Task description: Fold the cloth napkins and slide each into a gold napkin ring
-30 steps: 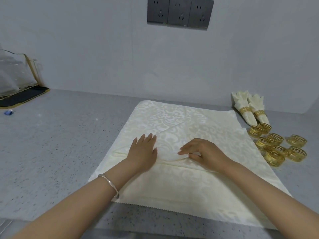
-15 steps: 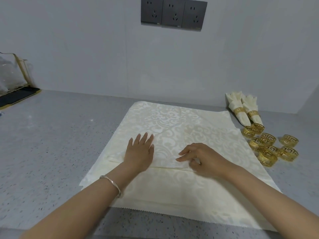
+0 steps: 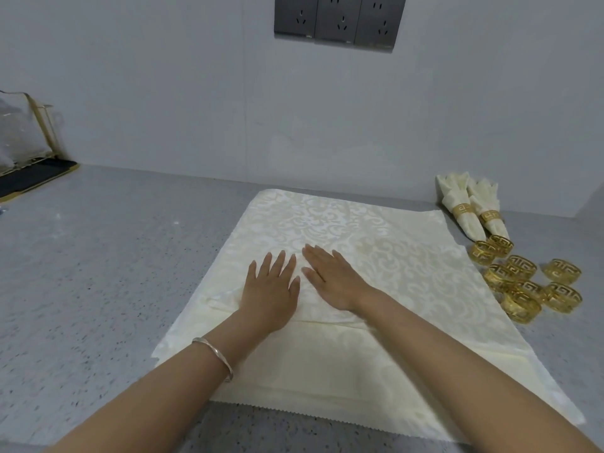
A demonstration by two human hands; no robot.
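where the pale grey wall [image 3: 163, 93] fills the upper half of the frame, a speckled grey countertop [image 3: 114, 273] takes the lower half. cream damask napkin [image 3: 376, 230]: spread flat on the countertop, centre to lower right of frame, pinked near edge toward the viewer. a folded layer's edge runs across the cloth just below the wrists. left hand [image 3: 269, 289]: palm down, fingers straight and slightly spread, pressing on the folded layer at frame centre. right hand [image 3: 336, 279]: palm down, fingers straight, pressing just beside the left; the two hands lie close, contact between them unclear. neither grips anything. triple socket panel [image 3: 340, 19]: dark, top centre on the wall. clear bag [image 3: 19, 132]: left edge, standing by a black tray [image 3: 32, 176]. two finished napkins [image 3: 470, 207]: each rolled through a gold ring, side by side against the wall, right of the cloth. loose gold napkin rings [image 3: 523, 279]: clustered at right, below the finished pair, just off the cloth's right edge. silver bracelet [image 3: 215, 354]: on the left wrist.
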